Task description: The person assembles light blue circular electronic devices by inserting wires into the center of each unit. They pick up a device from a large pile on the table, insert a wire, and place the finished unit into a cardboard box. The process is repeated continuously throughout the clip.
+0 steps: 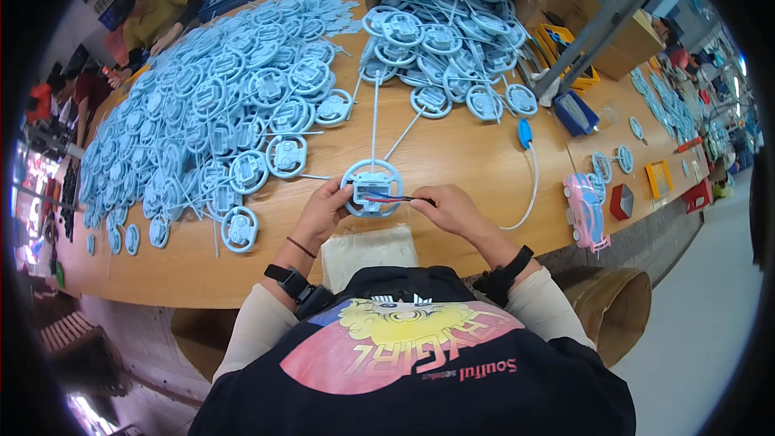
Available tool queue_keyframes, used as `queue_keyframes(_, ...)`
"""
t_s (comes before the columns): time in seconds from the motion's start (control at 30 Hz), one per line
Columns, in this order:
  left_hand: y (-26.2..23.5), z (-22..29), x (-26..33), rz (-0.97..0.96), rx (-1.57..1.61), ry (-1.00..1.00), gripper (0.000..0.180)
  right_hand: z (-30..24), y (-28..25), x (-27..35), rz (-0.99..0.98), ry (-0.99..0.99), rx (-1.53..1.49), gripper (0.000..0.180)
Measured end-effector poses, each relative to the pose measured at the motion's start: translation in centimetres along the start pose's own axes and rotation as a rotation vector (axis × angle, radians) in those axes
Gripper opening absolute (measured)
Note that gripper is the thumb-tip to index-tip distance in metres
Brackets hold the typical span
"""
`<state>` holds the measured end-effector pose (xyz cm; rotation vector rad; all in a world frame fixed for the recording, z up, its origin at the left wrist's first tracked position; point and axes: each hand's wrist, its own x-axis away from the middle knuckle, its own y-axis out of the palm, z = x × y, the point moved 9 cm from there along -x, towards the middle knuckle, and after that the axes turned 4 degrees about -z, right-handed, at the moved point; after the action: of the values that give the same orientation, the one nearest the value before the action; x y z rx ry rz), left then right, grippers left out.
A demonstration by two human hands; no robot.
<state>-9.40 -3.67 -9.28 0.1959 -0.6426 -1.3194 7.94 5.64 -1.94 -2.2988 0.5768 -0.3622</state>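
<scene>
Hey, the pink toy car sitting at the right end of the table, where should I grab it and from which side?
Grip the pink toy car across its long flanks, coming down from above. It lies flat near the table's front edge, its length running away from that edge, so its narrow width suits a pinch. A red hexagonal piece crowds its right side; come straight down.

Head-worn fisheye, steeply down over workbench (452,163)

We note a long wooden workbench (452,153) running across the view, its far end carrying small coloured trays, with cardboard boxes (613,24) stacked behind a slanted grey metal post (601,24). To the right lies pale grey floor (702,307), brightly and evenly lit. At upper left, another person in a yellow top (157,12) sits at the bench's far side.
</scene>
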Motion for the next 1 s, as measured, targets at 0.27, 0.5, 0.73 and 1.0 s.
queue_keyframes(0.27, 0.9, 0.1, 0.7, -0.089, 0.049, -0.027, 0.031, 0.0, -0.5, 0.2, 0.035, -0.007, -0.012, 0.026)
queue_keyframes(0.5, 2.4, -1.4, -0.1, -0.181, 0.355, -0.073, 0.044, 0.6, 1.0, 0.4, 0.001, 0.014, -0.147, 0.024)
queue_keyframes(0.73, 1.4, -1.9, -0.7, -0.168, 0.26, -0.098, 0.041, 1.1, 2.0, 0.3, 0.01, 0.045, -0.11, 0.026)
queue_keyframes(1.0, -14.4, 13.5, -3.1, 0.183, 0.346, 0.414, 0.047, 7.5, 8.3, 0.7, -0.167, 0.057, 0.041, 0.03)
